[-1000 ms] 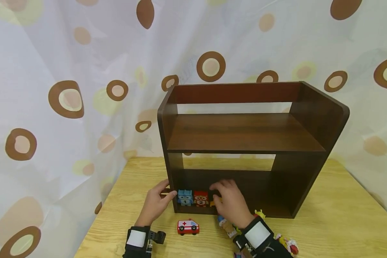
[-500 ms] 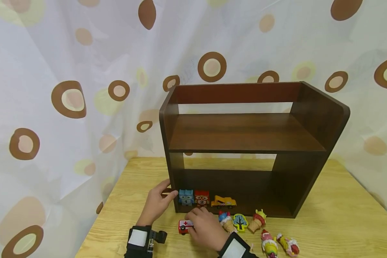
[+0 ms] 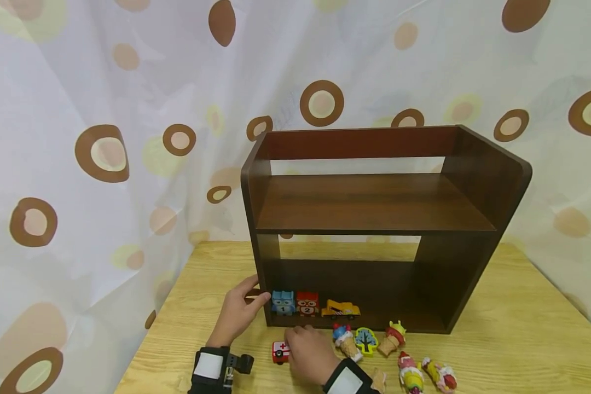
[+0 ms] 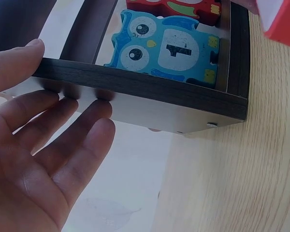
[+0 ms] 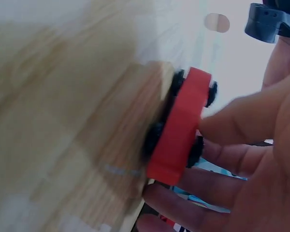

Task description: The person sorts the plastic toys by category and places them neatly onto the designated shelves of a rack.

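- Two bare hands at work over a pale wood table (image 3: pixel 502 355); head view takes in both, each wrist view mostly its own.
- Left hand (image 3: pixel 236 314): at the left side of a dark shelf unit (image 3: pixel 374 202); head view hides most of the fingers; left wrist view shows the thumb at the front edge of the side panel (image 4: pixel 135 82) and fingertips against its outer face, so the panel is held between them.
- Right hand (image 3: pixel 311 355): pinches a toy ambulance (image 3: pixel 280 353) just before the unit; head view shows one end, red and white with a red cross, the rest covered by the hand; right wrist view shows a plain red face, black wheels along both sides, thumb and fingers about it; whether its wheels touch the table, cannot tell.
- Lower shelf, head view, left to right: blue owl (image 3: pixel 283 303) marked 1; red owl (image 3: pixel 307 303) marked 2; yellow truck (image 3: pixel 341 310); left wrist view gives the blue owl close, paint worn, but leaves out the truck.
- Screw heads (image 4: pixel 211 125) low on the panel's outer side; left wrist view only.
- Right of the right hand, head view: blue-topped cone figure (image 3: pixel 346 342); tree piece (image 3: pixel 366 341); red-and-yellow cone figure (image 3: pixel 393 338); two more figures (image 3: pixel 411 373) nearer the viewer.
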### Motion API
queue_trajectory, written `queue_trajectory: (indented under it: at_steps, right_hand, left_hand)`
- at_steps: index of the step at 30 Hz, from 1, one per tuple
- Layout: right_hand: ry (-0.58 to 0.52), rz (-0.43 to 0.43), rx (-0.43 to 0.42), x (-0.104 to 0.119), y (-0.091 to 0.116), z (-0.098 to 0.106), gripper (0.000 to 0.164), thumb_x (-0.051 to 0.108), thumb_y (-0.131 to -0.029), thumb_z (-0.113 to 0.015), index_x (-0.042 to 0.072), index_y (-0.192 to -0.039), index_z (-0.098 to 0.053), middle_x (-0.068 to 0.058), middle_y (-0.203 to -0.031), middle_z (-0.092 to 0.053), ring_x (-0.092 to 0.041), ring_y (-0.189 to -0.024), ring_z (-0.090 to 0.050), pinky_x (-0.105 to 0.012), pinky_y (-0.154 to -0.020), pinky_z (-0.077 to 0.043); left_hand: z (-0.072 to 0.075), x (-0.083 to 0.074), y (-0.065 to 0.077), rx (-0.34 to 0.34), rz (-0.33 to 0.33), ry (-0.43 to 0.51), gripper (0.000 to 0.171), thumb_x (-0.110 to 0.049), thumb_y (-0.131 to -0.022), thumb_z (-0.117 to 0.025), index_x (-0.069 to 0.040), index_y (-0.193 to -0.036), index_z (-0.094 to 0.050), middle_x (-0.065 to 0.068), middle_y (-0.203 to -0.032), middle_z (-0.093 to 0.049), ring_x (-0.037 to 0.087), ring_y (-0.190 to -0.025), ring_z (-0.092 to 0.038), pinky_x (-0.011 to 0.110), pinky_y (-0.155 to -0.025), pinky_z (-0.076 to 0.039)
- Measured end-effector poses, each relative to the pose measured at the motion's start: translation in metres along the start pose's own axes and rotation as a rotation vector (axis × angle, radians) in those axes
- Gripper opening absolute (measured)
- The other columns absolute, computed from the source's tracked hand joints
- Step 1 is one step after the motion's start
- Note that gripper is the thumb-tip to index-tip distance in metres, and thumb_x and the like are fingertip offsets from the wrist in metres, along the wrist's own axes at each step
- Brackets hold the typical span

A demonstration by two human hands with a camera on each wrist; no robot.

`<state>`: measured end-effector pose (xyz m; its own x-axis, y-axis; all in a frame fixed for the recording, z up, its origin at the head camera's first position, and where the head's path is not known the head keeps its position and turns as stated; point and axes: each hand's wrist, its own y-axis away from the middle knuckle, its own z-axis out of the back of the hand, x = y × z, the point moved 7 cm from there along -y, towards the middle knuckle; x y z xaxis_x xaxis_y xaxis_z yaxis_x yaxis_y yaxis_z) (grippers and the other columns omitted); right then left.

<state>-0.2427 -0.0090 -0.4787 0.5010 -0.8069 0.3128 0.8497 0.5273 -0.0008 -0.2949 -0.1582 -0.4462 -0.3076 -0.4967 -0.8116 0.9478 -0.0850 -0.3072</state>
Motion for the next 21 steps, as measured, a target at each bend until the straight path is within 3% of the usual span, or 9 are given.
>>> queue_trajectory:
  at_steps: [4,11,14,21]
  right_hand:
    - [-0.049,-0.011,0.036,0.000,0.002,-0.002,0.010,0.012,-0.087,-0.066,0.015,-0.096,-0.066,0.000,-0.092,-0.069,-0.017,-0.081,-0.061,-0.038,-0.070,-0.055]
    - [-0.057,0.019,-0.063,0.005,0.008,0.001,0.022,0.005,-0.085,-0.069,0.013,-0.106,-0.067,-0.001,-0.097,-0.067,-0.018,-0.086,-0.064,-0.032,-0.070,-0.056]
    - [-0.055,0.032,-0.064,0.007,0.010,0.001,0.029,0.004,-0.082,-0.072,0.011,-0.109,-0.068,0.000,-0.099,-0.063,-0.016,-0.088,-0.062,-0.030,-0.071,-0.056]
    - [-0.143,0.041,-0.037,0.008,0.016,-0.003,0.028,0.000,-0.078,-0.072,0.016,-0.099,-0.064,0.006,-0.089,-0.054,-0.006,-0.078,-0.048,-0.022,-0.062,-0.043]
  left_hand:
    - [0.000,0.001,0.002,-0.001,0.002,-0.003,0.046,-0.023,-0.093,-0.070,-0.023,-0.138,-0.060,0.008,-0.135,-0.064,0.029,-0.108,-0.070,0.038,-0.087,-0.061]
    - [0.001,0.001,0.002,-0.007,-0.006,0.007,0.045,-0.024,-0.093,-0.069,-0.021,-0.137,-0.060,0.009,-0.135,-0.064,0.029,-0.108,-0.069,0.038,-0.087,-0.061]
    - [0.002,0.001,0.002,-0.012,-0.013,0.006,0.045,-0.024,-0.093,-0.069,-0.021,-0.137,-0.060,0.009,-0.135,-0.064,0.030,-0.108,-0.070,0.039,-0.087,-0.061]
    - [0.000,-0.001,0.002,-0.008,-0.025,0.006,0.044,-0.023,-0.093,-0.070,-0.021,-0.136,-0.061,0.009,-0.134,-0.065,0.031,-0.108,-0.070,0.039,-0.087,-0.061]
